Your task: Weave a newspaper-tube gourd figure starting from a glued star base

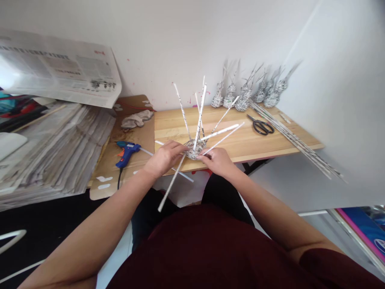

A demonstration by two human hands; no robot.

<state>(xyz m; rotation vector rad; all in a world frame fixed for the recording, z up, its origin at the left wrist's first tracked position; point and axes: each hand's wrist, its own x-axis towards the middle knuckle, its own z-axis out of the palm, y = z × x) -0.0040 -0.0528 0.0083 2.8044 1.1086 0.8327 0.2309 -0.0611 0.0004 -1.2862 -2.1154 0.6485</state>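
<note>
Between my two hands, at the front edge of the table, is a small round basket [192, 154] woven from rolled newspaper. Several long paper rods [199, 116] stick up and out from it in all directions. My left hand [168, 157] grips its left side, fingertips on the rim. On the right side, my right hand [217, 159] pinches a thin paper rod [225, 137] close to the weave. One rod [171, 184] slants down toward my lap under my left hand. The fingers partly cover the basket's wall.
A blue glue gun [128, 154] lies on cardboard [102, 189] at left, near a glove [137, 119] and stacked newspapers [66, 148]. Black scissors [261, 125] rest to the right. Loose paper rods [296, 140] overhang the table's edge. Several woven paper vases [243, 100] stand against the wall.
</note>
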